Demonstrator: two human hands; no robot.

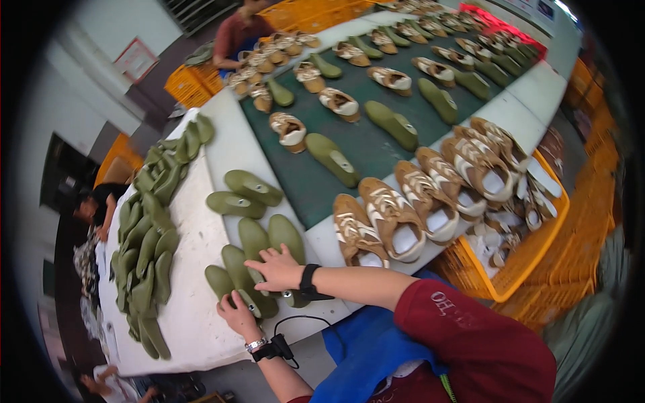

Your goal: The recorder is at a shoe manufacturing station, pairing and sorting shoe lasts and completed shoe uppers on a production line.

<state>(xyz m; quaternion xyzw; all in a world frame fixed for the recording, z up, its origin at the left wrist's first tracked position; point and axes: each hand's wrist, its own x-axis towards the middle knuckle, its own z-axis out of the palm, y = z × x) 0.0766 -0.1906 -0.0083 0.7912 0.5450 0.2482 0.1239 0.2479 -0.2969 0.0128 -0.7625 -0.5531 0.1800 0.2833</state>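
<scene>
Several green shoe lasts [252,236] lie side by side on the white tabletop in front of me. My right hand [277,270] reaches across them, fingers spread over the lasts. At the near ends of the leftmost lasts [218,279] is my left hand [236,318], its fingers apart and touching them. Whether either hand grips a last cannot be made out. Just beyond, two more lasts [252,187] rest together. To the right, a row of brown-and-white sneakers [391,218] stands along the table edge.
A heap of green lasts [144,252] covers part of the white table on the left. Shoes and lasts sit in rows on a dark green belt [289,168]. An orange crate [497,289] holding shoes is at my right. Co-workers [242,33] are at the far side and left.
</scene>
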